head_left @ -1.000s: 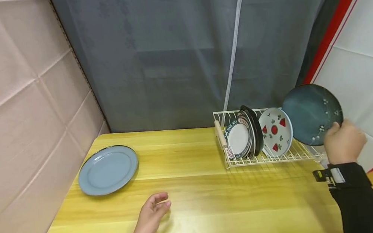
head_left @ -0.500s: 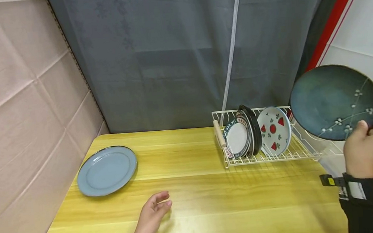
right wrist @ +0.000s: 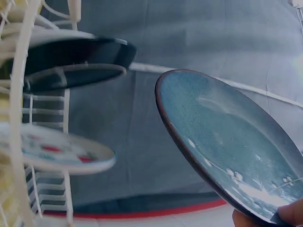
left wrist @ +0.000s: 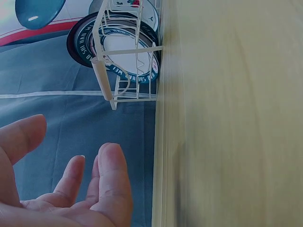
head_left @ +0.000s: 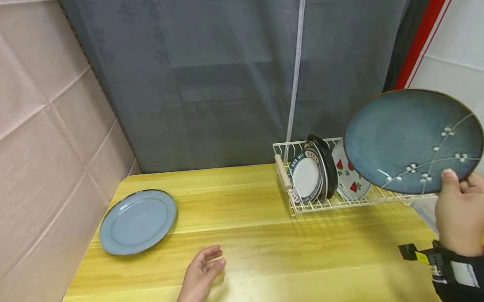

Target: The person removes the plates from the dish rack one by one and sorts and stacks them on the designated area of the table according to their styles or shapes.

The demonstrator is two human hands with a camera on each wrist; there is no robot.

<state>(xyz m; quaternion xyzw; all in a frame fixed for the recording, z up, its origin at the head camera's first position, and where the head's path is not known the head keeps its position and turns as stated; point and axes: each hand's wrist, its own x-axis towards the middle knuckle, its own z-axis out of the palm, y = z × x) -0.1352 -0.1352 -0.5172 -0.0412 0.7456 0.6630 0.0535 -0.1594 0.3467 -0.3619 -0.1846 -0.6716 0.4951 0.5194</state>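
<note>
My right hand (head_left: 467,214) pinches the rim of a dark teal plate (head_left: 411,139) with a white blossom-branch pattern, thumb on its face. The plate is held up in the air and overlaps the right part of the dish rack (head_left: 356,202) in the head view. In the right wrist view the plate (right wrist: 227,142) is tilted beside the rack. My left hand (head_left: 198,284) hovers low over the table, fingers relaxed and holding nothing. In the rack stand a strawberry-patterned plate (head_left: 349,174), a dark plate (head_left: 330,167) and white plates with lettered rims (head_left: 307,178).
A grey-blue plate (head_left: 138,222) lies flat at the left of the wooden table (head_left: 241,229). A grey curtain (head_left: 200,77) hangs behind the table, with a pale cloth wall (head_left: 29,166) on the left and a white-and-red one on the right.
My right hand has lifted the teal plate out of the rack's right side, drawn it toward me, then swung it back left with its face turned more upward. The left hand has barely moved.
</note>
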